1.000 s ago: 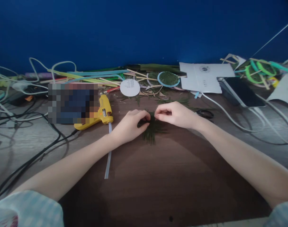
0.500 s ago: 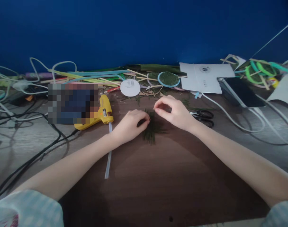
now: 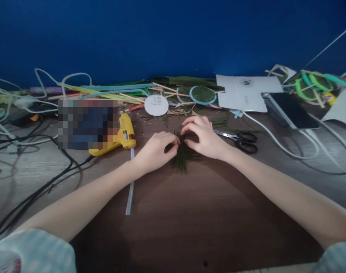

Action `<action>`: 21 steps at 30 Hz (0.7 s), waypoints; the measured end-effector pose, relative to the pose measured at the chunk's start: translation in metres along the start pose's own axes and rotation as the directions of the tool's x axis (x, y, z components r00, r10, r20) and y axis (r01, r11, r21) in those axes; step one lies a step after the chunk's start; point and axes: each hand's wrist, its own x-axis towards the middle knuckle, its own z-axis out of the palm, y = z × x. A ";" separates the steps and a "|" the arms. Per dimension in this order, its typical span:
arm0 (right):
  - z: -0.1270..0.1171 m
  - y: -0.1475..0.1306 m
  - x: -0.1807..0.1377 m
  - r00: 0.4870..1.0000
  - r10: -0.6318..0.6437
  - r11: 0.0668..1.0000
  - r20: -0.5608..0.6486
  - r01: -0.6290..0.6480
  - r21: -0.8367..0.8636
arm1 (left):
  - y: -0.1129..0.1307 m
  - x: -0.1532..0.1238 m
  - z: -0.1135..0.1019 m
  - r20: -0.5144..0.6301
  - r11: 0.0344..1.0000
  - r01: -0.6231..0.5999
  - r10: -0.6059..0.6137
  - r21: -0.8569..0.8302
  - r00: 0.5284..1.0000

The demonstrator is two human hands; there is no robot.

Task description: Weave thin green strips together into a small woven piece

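Both checked sleeves (image 3: 33, 250) got cut off by the bottom corners of my feed, bare forearms angling inward over the brown bench (image 3: 195, 216). A clear glue stick (image 3: 129, 201) ran toward me, partly hidden by the left forearm (image 3: 90, 197). The green strands (image 3: 180, 165) sat mid-bench between the hands, upper part mostly blocked. Left hand (image 3: 153, 152): back up, thumb and fingers curled nearly together at the strands; couldn't tell if it was pinching any. Right hand (image 3: 205, 138): fingers arched, gap to the thumb, tips by the strands' top; couldn't tell about its grip either. Scissors (image 3: 248, 137) lay just beyond that wrist. A pixelated patch (image 3: 87, 123) swallowed part of the yellow glue gun (image 3: 127, 129), and the round white card's (image 3: 156, 106) print was unreadable.
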 end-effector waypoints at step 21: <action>-0.005 0.000 -0.003 0.988 -0.132 0.973 -0.085 0.146 0.182 | -0.001 0.003 -0.005 0.053 0.980 0.131 -0.125 -0.148 0.991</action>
